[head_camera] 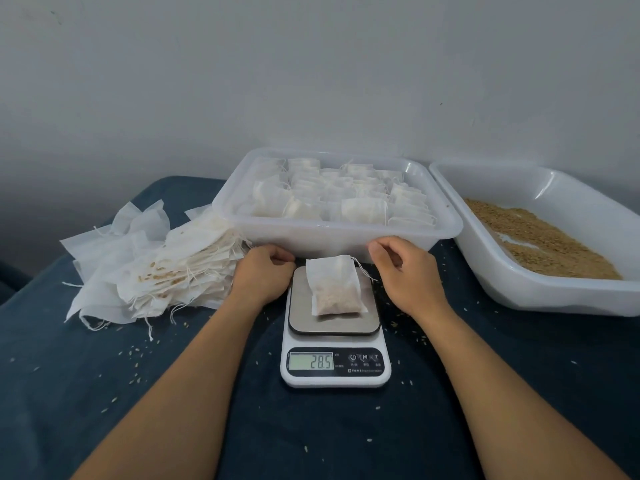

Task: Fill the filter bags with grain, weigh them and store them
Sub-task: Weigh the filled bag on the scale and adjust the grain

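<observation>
One small white filter bag part-filled with pale grain (335,286) lies flat on the steel platform of a white digital kitchen scale (335,341) at centre, near the person. Its drawstring trails off the right corner. The display reads 28.5. Weighing is the step in hand.

The left hand (263,275) sits just left of the scale's far end, fingers curled loosely under; it appears to hold nothing, though the fingertips are hidden. The right hand (403,268) sits just right of the bag's top, fingers bent and relaxed, not touching the bag, holding nothing visible.

Just beyond both hands stands a translucent white plastic tray (446,220), rows of filled, tied bags packed inside. Room seems left along its near edge, though this is hard to judge. At far right, a second white plastic tray holding loose brown grain (540,237), tilted toward the viewer. At left, a loose heap of empty white filter bags with strings (149,268), a few grains lying on it. Stray grains are scattered on the dark blue cloth (104,393) covering the table.

Judgement: if the reading suits, the next move calls for a pinch at the bag's top edge or string, a lift clear of the scale, and placement in the storage tray beyond.
</observation>
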A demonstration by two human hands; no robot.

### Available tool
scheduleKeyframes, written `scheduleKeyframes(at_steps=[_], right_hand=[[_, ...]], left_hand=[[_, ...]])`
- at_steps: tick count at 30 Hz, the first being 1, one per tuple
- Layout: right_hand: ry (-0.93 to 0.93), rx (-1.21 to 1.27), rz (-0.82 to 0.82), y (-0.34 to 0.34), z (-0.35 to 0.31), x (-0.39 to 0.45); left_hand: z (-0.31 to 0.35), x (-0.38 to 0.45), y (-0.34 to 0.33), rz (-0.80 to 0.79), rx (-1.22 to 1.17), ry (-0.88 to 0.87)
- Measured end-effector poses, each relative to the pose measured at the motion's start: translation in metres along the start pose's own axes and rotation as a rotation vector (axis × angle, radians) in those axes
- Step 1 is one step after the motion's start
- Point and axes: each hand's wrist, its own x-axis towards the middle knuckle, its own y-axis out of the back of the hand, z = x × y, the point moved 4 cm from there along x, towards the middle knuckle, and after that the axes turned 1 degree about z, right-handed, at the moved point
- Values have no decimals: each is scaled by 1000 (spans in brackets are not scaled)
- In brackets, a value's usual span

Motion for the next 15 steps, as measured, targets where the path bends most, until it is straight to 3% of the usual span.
scheduleKeyframes(at_steps=[8, 15], right_hand=[[149, -73, -369, -30, -26, 11], [190, 24, -298, -22, -38, 9]], left_hand=[[-1, 3, -1, 7, -18, -10], [7, -2, 1, 75, -120, -6]])
